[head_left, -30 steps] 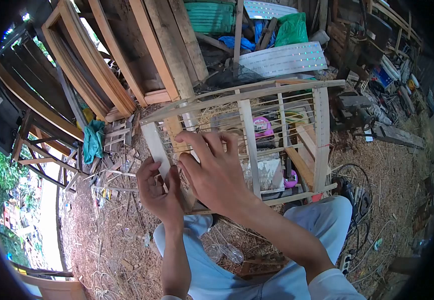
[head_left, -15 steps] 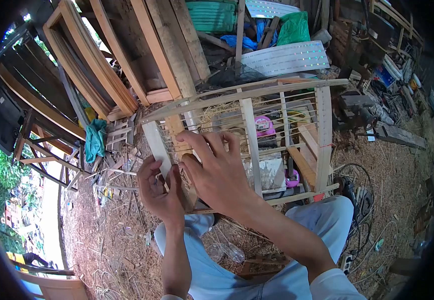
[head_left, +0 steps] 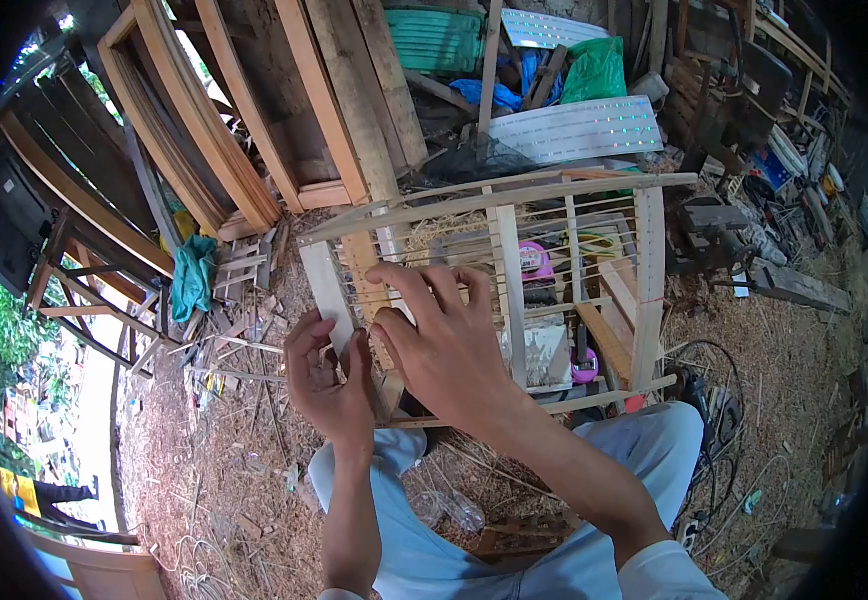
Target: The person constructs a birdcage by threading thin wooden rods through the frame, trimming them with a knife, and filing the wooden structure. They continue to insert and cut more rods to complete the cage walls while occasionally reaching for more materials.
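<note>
Wooden frame [head_left: 511, 290], long axis left-to-right

Matt wooden frame [head_left: 511, 300], glossy green plastic sheet [head_left: 594, 70]

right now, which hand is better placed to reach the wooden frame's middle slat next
Probably the right hand: it is nearer the middle slat, while the left hand is at the left-end slat.

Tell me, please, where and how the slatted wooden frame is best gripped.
Probably grip the wooden frame by its right end board, coming from the right: that board looks broad and flat, while the left hand and right hand are toward the other end.
</note>
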Available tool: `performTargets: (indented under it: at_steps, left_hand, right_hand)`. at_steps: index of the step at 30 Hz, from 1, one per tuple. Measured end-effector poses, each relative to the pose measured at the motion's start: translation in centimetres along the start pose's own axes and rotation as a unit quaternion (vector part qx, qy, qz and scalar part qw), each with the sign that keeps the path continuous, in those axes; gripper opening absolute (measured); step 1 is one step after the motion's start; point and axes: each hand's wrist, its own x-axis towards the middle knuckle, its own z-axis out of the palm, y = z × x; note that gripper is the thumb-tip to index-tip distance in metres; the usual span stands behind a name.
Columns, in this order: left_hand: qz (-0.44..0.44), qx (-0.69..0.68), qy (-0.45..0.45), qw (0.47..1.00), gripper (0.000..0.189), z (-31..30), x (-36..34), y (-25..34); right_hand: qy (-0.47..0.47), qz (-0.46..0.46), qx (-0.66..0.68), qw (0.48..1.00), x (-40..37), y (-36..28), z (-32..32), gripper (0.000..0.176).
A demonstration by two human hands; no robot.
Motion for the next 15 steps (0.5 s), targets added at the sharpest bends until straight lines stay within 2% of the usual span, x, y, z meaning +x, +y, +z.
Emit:
performTargets:
  at_steps: [10,15]
  left_hand:
    - [-0.022,0.018,-0.009,1.000,0.040,-0.07,-0.35,0.25]
    - [-0.003,0.024,-0.015,1.000,0.039,0.18,-0.52,0.49]
  right_hand:
    - [0.015,0.013,-0.017,1.000,-0.12,-0.22,0.47,0.013]
    - [0.035,0.042,-0.002,0.998,0.14,-0.49,0.18,0.013]
